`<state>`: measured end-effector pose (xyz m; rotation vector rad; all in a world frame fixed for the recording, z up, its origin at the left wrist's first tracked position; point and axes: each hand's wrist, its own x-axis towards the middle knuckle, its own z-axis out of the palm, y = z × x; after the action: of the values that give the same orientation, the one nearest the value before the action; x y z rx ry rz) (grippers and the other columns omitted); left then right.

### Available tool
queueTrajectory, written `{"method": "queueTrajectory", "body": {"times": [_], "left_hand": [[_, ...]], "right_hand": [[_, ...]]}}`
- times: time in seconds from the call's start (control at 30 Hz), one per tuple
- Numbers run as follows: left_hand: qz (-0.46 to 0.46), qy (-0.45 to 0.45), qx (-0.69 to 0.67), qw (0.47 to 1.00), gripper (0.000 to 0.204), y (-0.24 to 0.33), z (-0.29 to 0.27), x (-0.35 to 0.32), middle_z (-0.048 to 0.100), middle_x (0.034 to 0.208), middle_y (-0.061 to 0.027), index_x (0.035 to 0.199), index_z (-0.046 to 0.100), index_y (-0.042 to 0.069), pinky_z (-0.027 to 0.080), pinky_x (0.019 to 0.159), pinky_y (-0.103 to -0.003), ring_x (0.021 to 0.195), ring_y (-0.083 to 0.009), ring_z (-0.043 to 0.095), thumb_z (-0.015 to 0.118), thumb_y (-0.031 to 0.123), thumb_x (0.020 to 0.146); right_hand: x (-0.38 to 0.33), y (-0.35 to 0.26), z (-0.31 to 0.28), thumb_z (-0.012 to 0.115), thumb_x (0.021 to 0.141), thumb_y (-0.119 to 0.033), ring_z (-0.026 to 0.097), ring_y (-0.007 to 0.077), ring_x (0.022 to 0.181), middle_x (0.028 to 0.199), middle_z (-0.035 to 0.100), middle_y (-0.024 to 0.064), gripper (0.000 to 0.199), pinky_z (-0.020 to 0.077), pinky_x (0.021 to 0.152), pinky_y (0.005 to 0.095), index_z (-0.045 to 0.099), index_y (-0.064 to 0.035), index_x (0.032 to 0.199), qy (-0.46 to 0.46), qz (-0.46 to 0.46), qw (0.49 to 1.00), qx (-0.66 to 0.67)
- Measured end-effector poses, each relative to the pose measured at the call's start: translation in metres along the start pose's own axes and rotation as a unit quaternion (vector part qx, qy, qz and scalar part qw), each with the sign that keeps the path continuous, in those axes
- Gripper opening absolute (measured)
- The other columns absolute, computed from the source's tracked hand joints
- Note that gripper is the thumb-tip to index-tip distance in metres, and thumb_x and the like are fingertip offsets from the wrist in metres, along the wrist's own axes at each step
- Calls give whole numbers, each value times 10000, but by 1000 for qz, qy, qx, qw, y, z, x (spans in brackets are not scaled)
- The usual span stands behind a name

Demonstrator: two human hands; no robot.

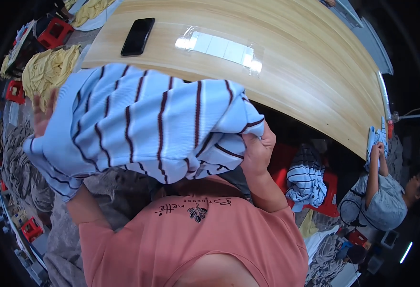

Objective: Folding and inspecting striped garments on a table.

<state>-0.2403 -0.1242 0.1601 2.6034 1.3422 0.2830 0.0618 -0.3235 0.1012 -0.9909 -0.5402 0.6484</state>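
A light-blue knit garment point(143, 119) with dark and white stripes hangs bunched in front of my chest, its far side at the table's near edge. My right hand point(259, 149) is closed on its right end, fingers curled into the gathered cloth. At the other end, my left hand point(44, 115) shows beyond a plain blue ribbed band, its fingers stretched up and apart, slightly blurred. The cloth covers my left wrist and part of that forearm; whether the arm passes inside or behind it I cannot tell.
A black phone point(138, 37) and a taped-down paper strip point(223, 48) lie on the wooden table point(296, 52). Another striped garment point(306, 177) rests on a red stool point(331, 191) at right. A co-worker point(379, 198) holds blue striped cloth. Yellow cloth point(50, 71) and grey cloth point(26, 167) are piled at left.
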Motion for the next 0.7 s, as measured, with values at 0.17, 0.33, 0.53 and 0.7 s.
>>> {"method": "queueTrajectory", "body": {"times": [0.17, 0.33, 0.53, 0.7], "left_hand": [[-65, -245, -746, 616, 516, -90, 55, 9, 463, 1212, -247, 1225, 451, 49, 390, 937, -390, 1049, -375, 509, 369, 391, 848], [119, -624, 41, 771, 286, -34, 193, -103, 622, 821, -212, 857, 632, 12, 471, 703, -437, 761, -363, 608, 611, 234, 678], [40, 12, -330, 943, 212, 98, 87, 11, 598, 791, -168, 891, 597, 3, 470, 701, -390, 800, -319, 592, 606, 100, 703], [36, -136, -445, 885, 182, 99, 120, 32, 630, 826, -64, 942, 589, -7, 463, 669, -275, 751, -179, 602, 573, 60, 774]], "right_hand": [[4, 8, 3, 564, 840, -99, 565, 106, 860, 962, 617, 53, 259, 444, 770, 249, 567, 27, 1066, 30, 58, 997, 36], [-2, 42, 7, 569, 816, -29, 492, 42, 769, 834, 593, -1, 113, 409, 703, 191, 582, 10, 921, -32, 125, 986, -107], [-7, 39, -2, 563, 812, -39, 550, 81, 770, 855, 612, 45, 204, 438, 702, 221, 560, 32, 1004, -184, 61, 968, -160], [2, 26, -6, 565, 764, -22, 596, 260, 749, 877, 596, 153, 299, 457, 675, 310, 528, 44, 1053, -190, -130, 899, -373]]}}
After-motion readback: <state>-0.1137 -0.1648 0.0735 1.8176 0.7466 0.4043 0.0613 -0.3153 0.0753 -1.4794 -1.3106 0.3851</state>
